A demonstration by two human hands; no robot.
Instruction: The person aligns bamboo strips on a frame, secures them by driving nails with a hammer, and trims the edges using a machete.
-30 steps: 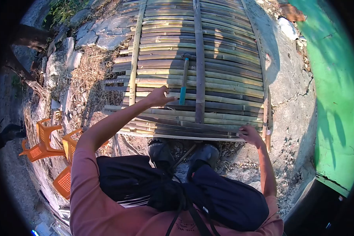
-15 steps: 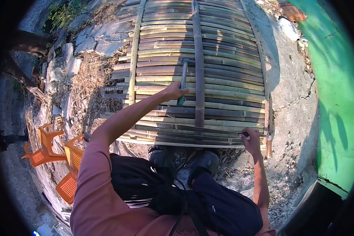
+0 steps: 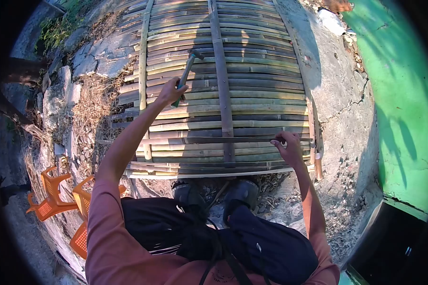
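Left hand (image 3: pixel 172 91) grips a hammer (image 3: pixel 189 69); right hand (image 3: pixel 288 146), fingertips pinched together, is over bamboo slats (image 3: pixel 261 97).

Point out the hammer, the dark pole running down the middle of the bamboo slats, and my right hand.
Hammer (image 3: pixel 188 70): head view, upper part of the handle.
Dark pole (image 3: pixel 221 71): head view, partway along its length.
Right hand (image 3: pixel 291 151): head view, back of the hand.

Orange plastic chairs (image 3: pixel 52 197) at left; green wall (image 3: pixel 394 95) at right; leafy plant (image 3: pixel 57 33) upper left.
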